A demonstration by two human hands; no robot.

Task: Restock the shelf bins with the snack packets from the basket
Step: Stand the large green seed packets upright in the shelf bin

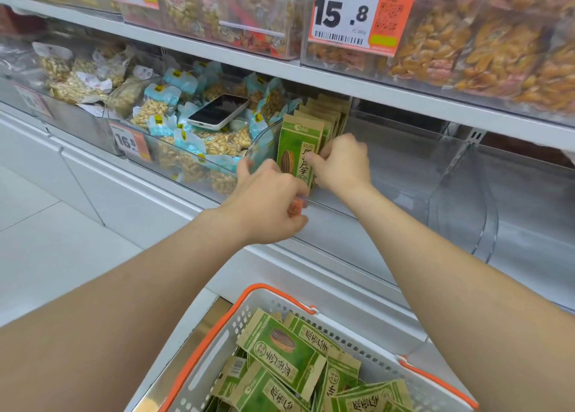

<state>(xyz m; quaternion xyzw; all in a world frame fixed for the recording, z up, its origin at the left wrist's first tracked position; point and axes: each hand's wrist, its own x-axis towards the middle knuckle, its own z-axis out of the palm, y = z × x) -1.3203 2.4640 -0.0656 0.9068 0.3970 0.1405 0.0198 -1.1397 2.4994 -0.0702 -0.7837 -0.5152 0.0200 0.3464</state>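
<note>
Pinching flat green paper packets (299, 150) at twelve o'clock was the right hand (342, 162); the left hand (270, 200) curled its fingers, their hold unclear.

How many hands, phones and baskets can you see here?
hands: 2, the left hand and the right hand, which pinches a green packet
phone: 1
basket: 1
Total: 4
</note>
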